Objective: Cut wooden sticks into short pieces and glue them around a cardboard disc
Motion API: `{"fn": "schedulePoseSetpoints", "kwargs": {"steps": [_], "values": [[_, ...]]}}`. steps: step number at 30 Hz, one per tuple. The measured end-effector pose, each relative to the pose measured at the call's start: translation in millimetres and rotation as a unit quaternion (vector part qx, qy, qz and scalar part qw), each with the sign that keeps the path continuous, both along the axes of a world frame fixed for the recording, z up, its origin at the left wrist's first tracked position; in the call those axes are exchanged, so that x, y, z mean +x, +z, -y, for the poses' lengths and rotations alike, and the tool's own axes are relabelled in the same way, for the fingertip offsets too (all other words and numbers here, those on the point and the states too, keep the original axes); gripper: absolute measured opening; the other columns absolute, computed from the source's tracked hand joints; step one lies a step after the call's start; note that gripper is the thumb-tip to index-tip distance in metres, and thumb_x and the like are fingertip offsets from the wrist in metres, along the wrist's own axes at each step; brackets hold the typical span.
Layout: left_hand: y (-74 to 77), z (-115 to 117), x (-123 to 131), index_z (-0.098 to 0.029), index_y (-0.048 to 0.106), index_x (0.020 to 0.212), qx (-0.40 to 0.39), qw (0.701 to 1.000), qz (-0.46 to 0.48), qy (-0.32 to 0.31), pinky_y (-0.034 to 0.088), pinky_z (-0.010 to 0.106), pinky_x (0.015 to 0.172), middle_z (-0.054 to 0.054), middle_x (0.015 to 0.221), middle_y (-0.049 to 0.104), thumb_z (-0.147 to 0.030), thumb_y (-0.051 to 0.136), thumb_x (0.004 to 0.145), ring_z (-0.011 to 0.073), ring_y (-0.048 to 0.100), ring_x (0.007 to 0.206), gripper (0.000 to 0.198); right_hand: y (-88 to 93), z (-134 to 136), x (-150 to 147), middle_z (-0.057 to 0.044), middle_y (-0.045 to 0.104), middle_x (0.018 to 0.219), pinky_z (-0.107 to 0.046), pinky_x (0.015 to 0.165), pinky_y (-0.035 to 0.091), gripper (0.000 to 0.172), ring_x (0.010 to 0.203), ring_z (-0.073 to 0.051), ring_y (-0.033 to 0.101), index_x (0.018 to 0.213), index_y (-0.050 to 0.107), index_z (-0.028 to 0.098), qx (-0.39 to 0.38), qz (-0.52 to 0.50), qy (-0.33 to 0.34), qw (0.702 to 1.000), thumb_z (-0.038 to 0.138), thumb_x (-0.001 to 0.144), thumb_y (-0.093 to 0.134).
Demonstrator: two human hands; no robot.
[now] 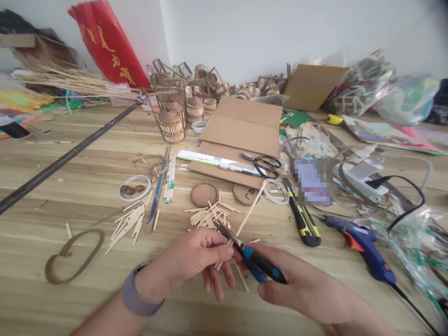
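Wooden stick [251, 208] is pinched in the left hand [194, 254], fingers closed. Right hand [303, 282] has fingers wrapped around black-and-blue cutters [257, 259], tips parted beside the stick.

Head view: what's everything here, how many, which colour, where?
snips: one, blue-black, right hand
sticks: many, pale, left hand, centre, left
discs: two, brown, centre
folded cardboard: one, brown, centre
scissors: one, black, on cardboard
cutter knife: one, yellow-black, right
glue gun: one, blue, right
rings: three, white, left, centre, back
baskets: many, brown, back
boxes: two, brown, back
bag: one, red, back left
plastic bags: several, clear, back
power strip: one, white, right
left hand: one, bare, centre
right hand: one, bare, centre
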State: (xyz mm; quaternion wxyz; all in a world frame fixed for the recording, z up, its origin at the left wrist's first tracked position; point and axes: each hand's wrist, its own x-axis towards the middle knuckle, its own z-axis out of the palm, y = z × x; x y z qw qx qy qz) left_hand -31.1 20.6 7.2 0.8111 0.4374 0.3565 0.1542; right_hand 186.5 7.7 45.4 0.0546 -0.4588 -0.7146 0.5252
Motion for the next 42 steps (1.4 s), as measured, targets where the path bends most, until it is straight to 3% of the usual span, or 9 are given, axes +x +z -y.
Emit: {"fn": "schedulePoseSetpoints", "kwargs": {"steps": [9, 19, 34, 42], "values": [[1.6, 0, -1, -0.012, 0.066, 0.088, -0.006, 1.0, -0.004, -0.003, 0.035, 0.014, 0.035, 0.003, 0.064, 0.067, -0.059, 0.063, 0.078, 0.0092, 0.061, 0.04, 0.048, 0.5, 0, 1, -0.002, 0.066, 0.092, -0.026, 0.073, 0.047, 0.035, 0.084, -0.02, 0.056, 0.104, 0.066, 0.018, -0.007, -0.026, -0.002, 1.0, 0.021, 0.07, 0.057], [1.6, -1, 1, -0.012, 0.066, 0.084, -0.005, 1.0, -0.007, 0.001, 0.033, 0.014, 0.034, 0.001, 0.058, 0.065, -0.061, 0.063, 0.076, 0.0077, 0.057, 0.036, 0.049, -1.3, 0, -5, -0.002, 0.065, 0.09, -0.026, 0.07, 0.044, 0.024, 0.079, -0.018, 0.056, 0.093, 0.062, 0.018, 0.0, -0.011, 0.005, 1.0, 0.015, 0.071, 0.051], [-3.0, -1, -1, -0.013, 0.063, 0.084, -0.002, 1.0, -0.025, 0.015, 0.031, 0.013, 0.033, -0.003, 0.054, 0.062, -0.055, 0.063, 0.077, 0.0066, 0.056, 0.037, 0.043, -14.1, 5, -13, 0.001, 0.06, 0.077, -0.024, 0.066, 0.042, 0.013, 0.072, -0.016, 0.053, 0.081, 0.054, 0.02, 0.072, 0.003, -0.02, 0.997, 0.011, 0.075, 0.045], [-1.3, -1, 0, -0.015, 0.058, 0.079, 0.013, 0.999, -0.042, 0.015, 0.03, 0.015, 0.034, -0.004, 0.053, 0.06, -0.059, 0.063, 0.074, 0.0062, 0.052, 0.035, 0.045, -21.2, 10, -18, -0.002, 0.068, 0.085, -0.025, 0.071, 0.046, 0.017, 0.076, -0.017, 0.059, 0.093, 0.059, 0.02, 0.109, -0.022, -0.046, 0.993, 0.016, 0.086, 0.045]]}}
